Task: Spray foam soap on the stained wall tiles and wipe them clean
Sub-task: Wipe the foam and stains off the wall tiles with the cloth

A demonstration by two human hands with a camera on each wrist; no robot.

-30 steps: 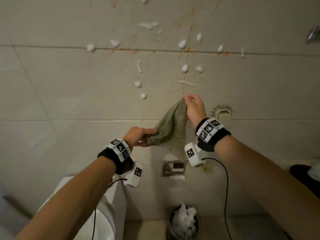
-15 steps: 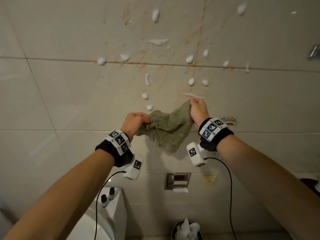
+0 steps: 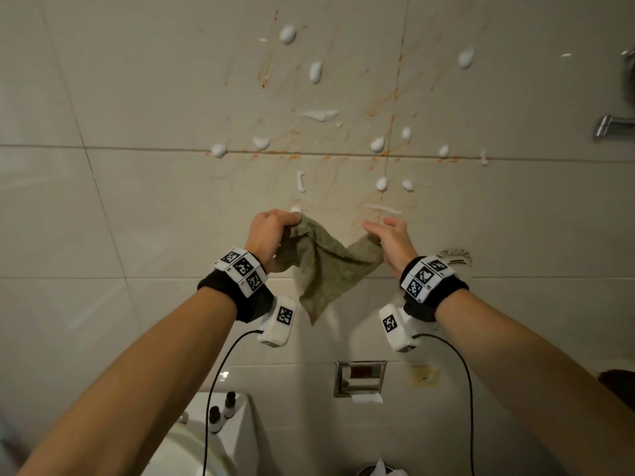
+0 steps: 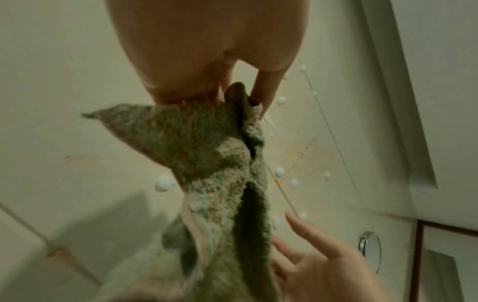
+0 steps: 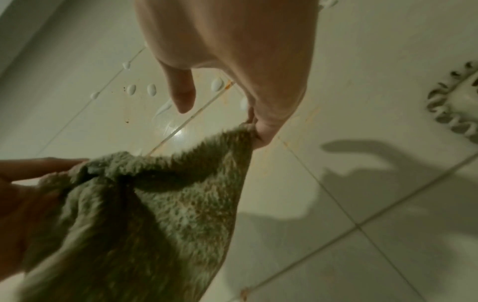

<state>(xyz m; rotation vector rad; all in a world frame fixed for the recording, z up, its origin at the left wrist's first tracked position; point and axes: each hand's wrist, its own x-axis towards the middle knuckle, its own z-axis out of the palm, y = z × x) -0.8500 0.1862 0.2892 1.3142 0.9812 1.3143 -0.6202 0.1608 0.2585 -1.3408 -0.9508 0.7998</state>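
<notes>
A green terry cloth point(image 3: 326, 266) hangs spread between my two hands in front of the beige wall tiles point(image 3: 137, 207). My left hand point(image 3: 275, 228) grips its upper left corner; the left wrist view shows thumb and fingers pinching the cloth point(image 4: 220, 163) there. My right hand point(image 3: 385, 231) pinches the opposite corner with its lower fingers, thumb and other fingers held out straight. The right wrist view shows that pinch on the cloth point(image 5: 155, 204). Above the hands, orange stains point(image 3: 388, 108) streak the tiles, dotted with several white foam blobs point(image 3: 288, 33).
A toilet cistern point(image 3: 240, 441) with small bottles point(image 3: 214, 415) stands below left. A recessed paper holder point(image 3: 360, 377) and a bin of tissue point(image 3: 379, 470) sit lower centre. A chrome fitting point(image 3: 615, 127) projects at right. A coiled cord fixture point(image 3: 453, 255) is beside my right wrist.
Both hands rose toward the stained area and moved apart, stretching the cloth wide. My left hand came up level with the right. The right hand's fingers spread out.
</notes>
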